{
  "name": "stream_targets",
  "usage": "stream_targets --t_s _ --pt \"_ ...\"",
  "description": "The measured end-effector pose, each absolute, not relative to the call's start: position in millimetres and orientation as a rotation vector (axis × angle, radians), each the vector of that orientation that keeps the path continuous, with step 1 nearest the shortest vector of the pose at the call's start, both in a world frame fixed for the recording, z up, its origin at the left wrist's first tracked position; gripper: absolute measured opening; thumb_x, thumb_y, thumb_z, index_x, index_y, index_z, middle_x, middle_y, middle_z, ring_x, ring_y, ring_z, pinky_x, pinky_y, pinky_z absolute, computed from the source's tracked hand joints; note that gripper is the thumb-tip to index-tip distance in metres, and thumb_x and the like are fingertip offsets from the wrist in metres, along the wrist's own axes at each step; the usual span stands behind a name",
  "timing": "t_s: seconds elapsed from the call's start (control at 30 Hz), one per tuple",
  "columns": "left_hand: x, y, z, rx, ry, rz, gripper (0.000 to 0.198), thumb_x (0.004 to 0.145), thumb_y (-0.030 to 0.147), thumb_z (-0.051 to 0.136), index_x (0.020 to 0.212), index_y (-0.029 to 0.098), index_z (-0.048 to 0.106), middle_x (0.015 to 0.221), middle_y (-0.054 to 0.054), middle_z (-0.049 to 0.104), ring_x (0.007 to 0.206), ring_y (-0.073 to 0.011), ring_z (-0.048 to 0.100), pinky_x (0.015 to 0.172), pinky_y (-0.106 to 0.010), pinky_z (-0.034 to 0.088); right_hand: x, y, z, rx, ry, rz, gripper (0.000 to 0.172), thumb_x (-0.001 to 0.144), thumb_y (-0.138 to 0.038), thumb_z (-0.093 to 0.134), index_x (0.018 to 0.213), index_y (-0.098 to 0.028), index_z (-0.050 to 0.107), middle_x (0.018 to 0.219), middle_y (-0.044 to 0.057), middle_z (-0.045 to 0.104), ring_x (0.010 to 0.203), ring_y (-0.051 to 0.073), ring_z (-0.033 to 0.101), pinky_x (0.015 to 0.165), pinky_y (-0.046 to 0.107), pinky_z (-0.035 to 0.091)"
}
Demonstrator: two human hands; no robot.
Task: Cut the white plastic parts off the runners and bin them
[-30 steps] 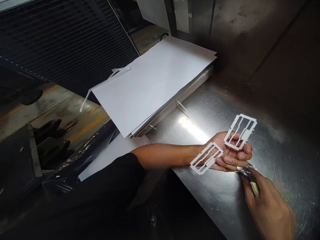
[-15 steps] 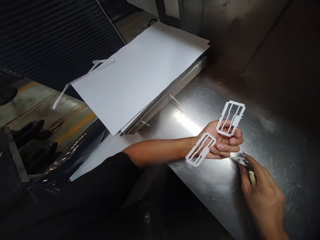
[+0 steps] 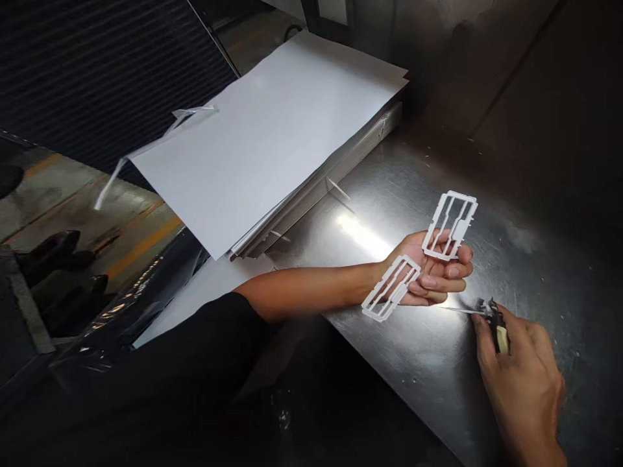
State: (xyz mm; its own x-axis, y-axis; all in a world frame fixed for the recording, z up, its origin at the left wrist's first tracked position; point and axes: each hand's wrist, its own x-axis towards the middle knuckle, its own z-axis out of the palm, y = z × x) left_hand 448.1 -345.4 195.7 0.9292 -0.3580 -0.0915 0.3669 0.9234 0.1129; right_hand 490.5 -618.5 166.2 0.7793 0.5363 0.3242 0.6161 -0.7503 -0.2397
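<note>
My left hand (image 3: pixel 432 275), palm up with curled fingers, holds two thin white plastic frames. One white plastic frame (image 3: pixel 459 230) rests upright-slanted against the fingers, its bars and a small solid tab showing. The other white frame (image 3: pixel 400 293) lies across the thumb side and the wrist. Lower right, my right hand (image 3: pixel 525 373) is closed around a small pair of cutting pliers (image 3: pixel 501 337) with a cream-coloured handle. A thin pale strip (image 3: pixel 460 311) sticks out to the left from the thumb and the pliers' jaws; whether the jaws grip it I cannot tell.
Both hands are above a shiny metal table (image 3: pixel 413 363). A stack with white sheets (image 3: pixel 272 136) on top fills its left side, two thin strips jutting from its edge. Dark plastic wrap (image 3: pixel 131 295) hangs lower left. A metal wall (image 3: pixel 448 71) stands behind.
My right hand and the pliers have shifted a little to the right, away from my left hand, and the pale strip shows more. The left hand keeps both frames, nearly still.
</note>
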Motion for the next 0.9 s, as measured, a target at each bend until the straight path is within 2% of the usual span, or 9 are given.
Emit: stream_targets --t_s 0.07,0.13,0.23,0.4,0.47,0.57,0.7,0.8,0.9 --pt "448 -345 197 0.143 0.083 -0.359 0.081 0.127 0.038 0.011 0.088 0.01 0.076 0.073 -0.003 0.055 0.045 -0.0103 0.047 0.032 -0.014 0.035 491 -618 166 -2.641 -0.886 -0.344 0.093 0.125 -0.092 0.033 0.129 -0.017 0.088 0.114 0.011 0.074 0.067 0.022 0.065 0.059 0.039 0.042" --pt "449 -345 199 0.164 0.107 -0.342 0.078 0.127 0.038 0.013 0.087 0.01 0.075 0.072 -0.003 0.055 0.045 -0.0098 0.046 0.032 -0.013 0.034 493 -619 166 -2.608 -0.918 -0.33 0.09 0.127 -0.09 0.034 0.128 -0.016 0.086 0.12 0.013 0.075 0.075 0.024 0.071 0.061 0.039 0.046" --pt "451 -344 200 0.191 0.133 -0.334 0.078 0.127 0.038 0.014 0.086 0.011 0.074 0.07 -0.002 0.054 0.043 -0.0099 0.044 0.03 -0.014 0.032 496 -623 167 -2.488 -0.964 -0.36 0.07 0.131 -0.076 0.047 0.134 -0.015 0.081 0.123 0.013 0.078 0.094 0.029 0.079 0.073 0.039 0.055" --pt "453 -342 199 0.219 0.142 -0.314 0.074 0.127 0.037 0.018 0.087 0.011 0.074 0.07 -0.002 0.054 0.043 -0.0099 0.044 0.03 -0.014 0.031 501 -627 171 -2.24 -1.005 -0.613 0.023 0.123 -0.035 0.083 0.138 -0.017 0.079 0.122 0.011 0.081 0.1 0.03 0.08 0.091 0.04 0.065" --pt "455 -342 199 0.231 0.153 -0.303 0.073 0.127 0.038 0.02 0.086 0.011 0.073 0.069 -0.002 0.054 0.043 -0.0098 0.043 0.029 -0.015 0.029 503 -628 173 -2.184 -1.025 -0.677 0.02 0.118 -0.022 0.085 0.137 -0.018 0.08 0.124 0.011 0.08 0.107 0.032 0.08 0.098 0.043 0.067" --pt "458 -340 200 0.282 0.182 -0.281 0.069 0.128 0.036 0.022 0.087 0.012 0.072 0.067 -0.001 0.053 0.041 -0.0094 0.041 0.028 -0.016 0.026 504 -629 176 -2.171 -1.065 -0.714 0.016 0.118 -0.017 0.082 0.134 -0.018 0.081 0.124 0.011 0.079 0.107 0.031 0.08 0.092 0.042 0.067" --pt "462 -340 203 0.526 0.184 -0.217 0.047 0.126 0.036 0.049 0.088 0.015 0.069 0.064 0.006 0.047 0.038 -0.0057 0.028 0.029 -0.016 0.024 506 -630 174 -2.2 -1.109 -0.68 0.013 0.124 -0.024 0.075 0.133 -0.017 0.081 0.125 0.012 0.077 0.105 0.029 0.079 0.085 0.038 0.065" --pt "457 -339 213 0.776 0.121 -0.058 0.033 0.113 0.041 0.081 0.096 0.014 0.072 0.072 0.006 0.057 0.041 -0.0021 0.031 0.033 -0.014 0.023 506 -630 174 -2.193 -1.116 -0.712 0.013 0.124 -0.026 0.075 0.132 -0.017 0.081 0.125 0.011 0.077 0.104 0.028 0.079 0.086 0.037 0.066" --pt "432 -331 232 0.983 0.081 0.065 0.046 0.091 0.05 0.105 0.1 0.014 0.077 0.074 0.005 0.061 0.049 -0.0019 0.041 0.039 -0.012 0.03 505 -631 173 -2.189 -1.082 -0.764 0.012 0.123 -0.025 0.077 0.131 -0.018 0.082 0.125 0.012 0.078 0.102 0.029 0.08 0.084 0.038 0.065"
